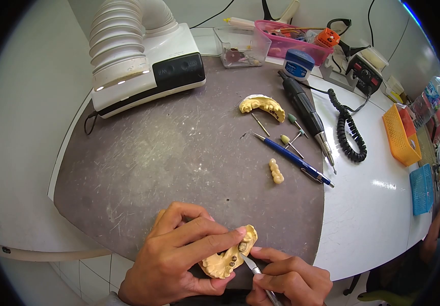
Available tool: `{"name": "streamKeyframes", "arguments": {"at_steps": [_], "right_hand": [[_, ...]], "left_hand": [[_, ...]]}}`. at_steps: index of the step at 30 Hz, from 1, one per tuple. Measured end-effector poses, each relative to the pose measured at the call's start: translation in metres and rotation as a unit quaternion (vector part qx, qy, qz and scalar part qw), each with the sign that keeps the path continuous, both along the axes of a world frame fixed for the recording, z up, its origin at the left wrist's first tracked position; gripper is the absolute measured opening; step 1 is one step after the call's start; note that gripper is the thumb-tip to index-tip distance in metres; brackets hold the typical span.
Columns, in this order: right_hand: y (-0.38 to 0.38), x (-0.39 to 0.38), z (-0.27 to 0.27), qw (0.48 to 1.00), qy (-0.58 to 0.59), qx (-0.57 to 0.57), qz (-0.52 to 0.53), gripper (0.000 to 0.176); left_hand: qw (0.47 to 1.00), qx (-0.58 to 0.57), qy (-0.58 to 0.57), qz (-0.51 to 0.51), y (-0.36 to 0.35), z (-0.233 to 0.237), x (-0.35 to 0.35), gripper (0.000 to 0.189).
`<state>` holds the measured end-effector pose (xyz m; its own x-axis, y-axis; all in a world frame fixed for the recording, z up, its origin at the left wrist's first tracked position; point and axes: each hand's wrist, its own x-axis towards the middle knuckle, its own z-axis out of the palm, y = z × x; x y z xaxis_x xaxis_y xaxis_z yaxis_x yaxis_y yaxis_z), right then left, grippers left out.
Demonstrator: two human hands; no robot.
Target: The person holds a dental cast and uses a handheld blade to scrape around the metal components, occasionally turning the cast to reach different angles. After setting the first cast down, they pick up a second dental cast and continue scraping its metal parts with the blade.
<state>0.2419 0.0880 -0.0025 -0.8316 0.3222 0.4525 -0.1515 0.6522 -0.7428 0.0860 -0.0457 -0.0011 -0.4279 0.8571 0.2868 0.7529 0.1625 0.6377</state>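
"Cast [212, 268] sits at 6 o'clock on the mat [128, 199], right at the near edge. How's that thing gonna handle, you reckon?"

"Looks like dental stone, so I'd guess stiff, fairly light, and chippy on the thin rims. Dry and matte, probably not slippery unless dust builds up."

"And the grip?"

"Left hand [179, 255] has it from 9 o'clock: thumb under the lower edge, index over the top end, fingers closed to about the cast's width. Some of the fingers are hidden, can't tell what they do."

"Other one?"

"Right hand [289, 280], at 4 o'clock of the cast, pinches the knife [258, 274], fingers nearly shut on a slim, stiff handle that runs out toward 5. Blade tip is at the cast, by the dark stumps [234, 258]. Can't tell if it's actually touching."

"Where would you hold it?"

"Thick base and outer wall, personally. Stay off the stumps and thin edges, and keep skin out of the blade's line. Knife's best held low, near the blade, light pressure, cos a thin blade could skid or snap."

"Bridge [276, 172] at 1 o'clock from the cast?"

"Small, hard, likely smooth. Pinch it by the sides."
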Motion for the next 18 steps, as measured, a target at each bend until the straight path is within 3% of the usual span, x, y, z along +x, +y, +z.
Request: {"name": "streamKeyframes", "arguments": {"at_steps": [18], "right_hand": [[0.0013, 0.0010, 0.0002, 1.000, -0.001, -0.020, 0.008, 0.019]], "left_hand": [[1.000, 0.003, 0.002, -0.001, -0.0003, 0.0001, -0.0008, 0.055]]}}
